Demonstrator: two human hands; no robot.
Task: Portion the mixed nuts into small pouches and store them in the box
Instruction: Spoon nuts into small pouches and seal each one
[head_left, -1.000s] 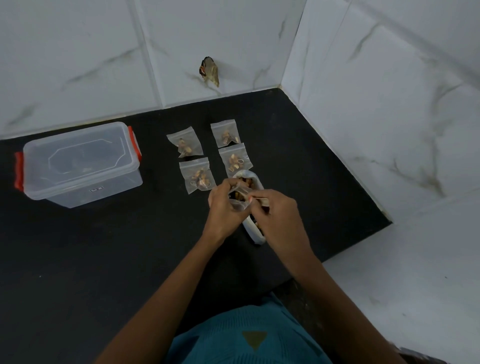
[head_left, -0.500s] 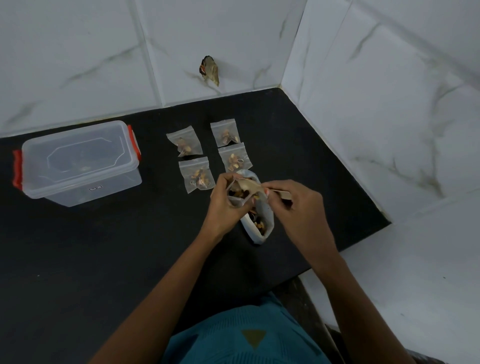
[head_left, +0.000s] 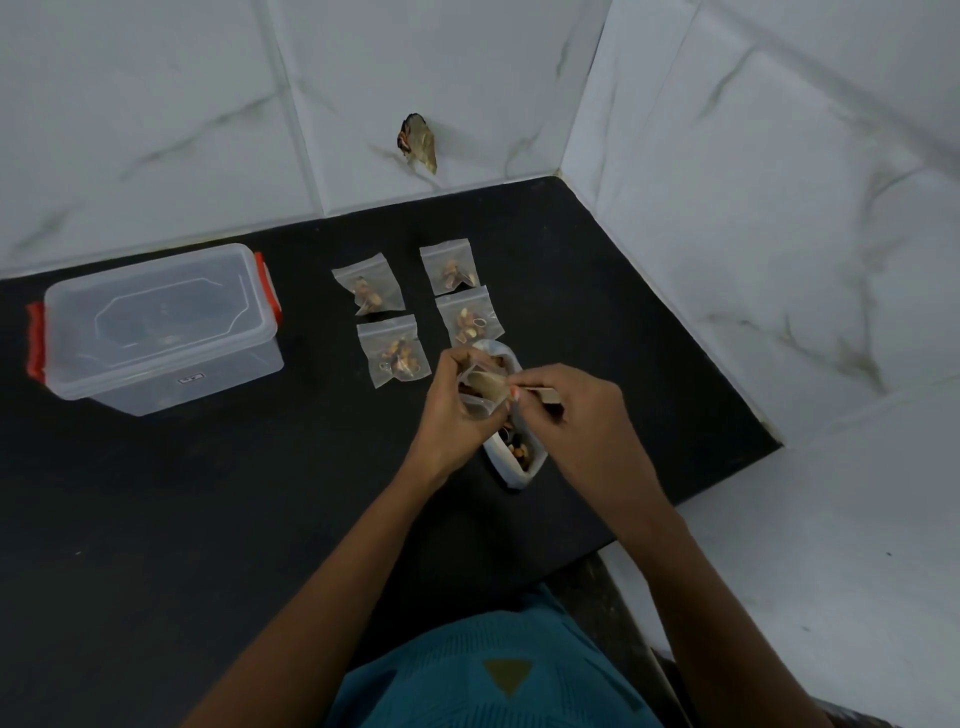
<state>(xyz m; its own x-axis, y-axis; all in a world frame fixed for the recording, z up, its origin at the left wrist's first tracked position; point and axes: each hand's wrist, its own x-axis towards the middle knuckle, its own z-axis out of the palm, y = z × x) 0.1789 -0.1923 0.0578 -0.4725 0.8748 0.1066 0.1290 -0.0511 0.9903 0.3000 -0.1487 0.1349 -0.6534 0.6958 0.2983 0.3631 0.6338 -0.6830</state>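
Nearest me, my teal top (head_left: 493, 675) hangs at the near edge of the black counter (head_left: 208, 519), and both forearms reach out over it toward the right half.

The open white bag of mixed nuts (head_left: 514, 460) lies on the counter just under my hands, not far from the right edge, with its mouth turned up and nuts showing inside.

My left hand (head_left: 452, 415) is above the bag. Its fingers and thumb are curled round a small clear pouch (head_left: 475, 405), holding it with the mouth upward.

My right hand (head_left: 576, 421) is close beside the left. Its fingertips pinch the handle of a wooden scoop (head_left: 493, 387), and the scoop's bowl lies tipped at the pouch's mouth, touching the plastic. I cannot tell what is in the scoop.

Just beyond my left hand, four filled pouches lie flat in two rows:
- the near-left pouch (head_left: 395, 351)
- the near-right pouch (head_left: 470, 317), its lower edge at the rim of the bag
- the far-left pouch (head_left: 370, 286)
- the far-right pouch (head_left: 449, 267)

Well to the left, near the back edge, the clear box (head_left: 156, 327) sits with its lid on and red clips at both ends.

Past the back edge, something small and brownish (head_left: 418, 143) clings to the tiled wall.
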